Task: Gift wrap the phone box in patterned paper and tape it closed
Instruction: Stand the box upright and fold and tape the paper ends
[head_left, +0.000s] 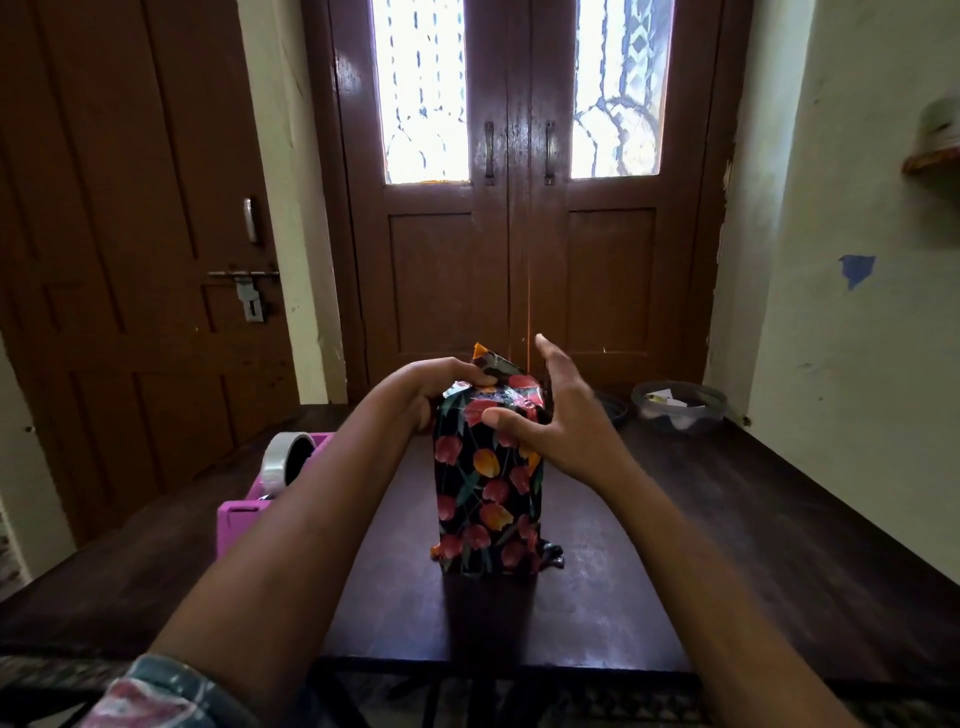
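Observation:
The phone box (485, 499) stands upright on end in the middle of the dark wooden table (727, 545), wrapped in black paper with red and orange tulips. A pointed paper flap (485, 358) sticks up at its top end. My left hand (441, 387) grips the box's upper left edge, fingers curled over the folded top. My right hand (550, 415) is spread against the upper right side, its thumb pressing on the front face and its fingers straight and pointing up.
A pink tape dispenser (244, 512) with a clear tape roll (285, 460) sits at the table's left edge. A clear plastic container (678, 408) stands at the back right, a dark ring-shaped thing beside it. Brown doors rise behind the table.

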